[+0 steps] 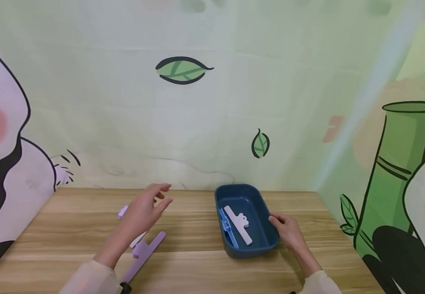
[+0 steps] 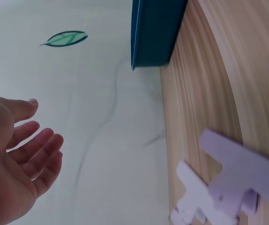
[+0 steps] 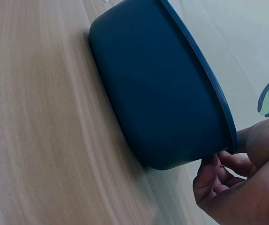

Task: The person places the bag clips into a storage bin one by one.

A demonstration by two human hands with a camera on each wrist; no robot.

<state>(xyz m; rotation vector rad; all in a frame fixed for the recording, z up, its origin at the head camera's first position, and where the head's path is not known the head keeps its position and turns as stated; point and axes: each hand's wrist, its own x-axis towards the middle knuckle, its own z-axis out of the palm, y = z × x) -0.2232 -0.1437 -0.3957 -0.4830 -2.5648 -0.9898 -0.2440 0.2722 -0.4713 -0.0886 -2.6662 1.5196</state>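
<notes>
1. Head view: the left hand [image 1: 144,212] hangs over the left half of the light wood-grain table [image 1: 190,253], fingers loosely bent, thumb apart, holding nothing
2. Head view: the lavender long-barred plastic clip [image 1: 146,253] lies on the table on the near side of that hand, beside the forearm; its long axis slants away and rightward toward the far edge. The left hand is much the nearer one. A whitish long-barred clip [image 1: 137,239] shows partly behind the wrist
3. Head view: the dark blue rectangular plastic tub [image 1: 249,252] stands right of both clips, bare wood between, its back end close to the far edge. Inside, a pale pinkish-white clip [image 1: 240,224] and a light blue slim clip [image 1: 228,228] lie toward the left wall, with open floor to their right. The right hand [image 1: 289,232] grips the right rim
4. Left wrist view: the left palm is bare, well apart from both table clips; these overlap in sight, though whether they touch I cannot tell
5. Right wrist view: the right fingers curl beneath the tub's rim near a corner; much of the thumb is hidden
</notes>
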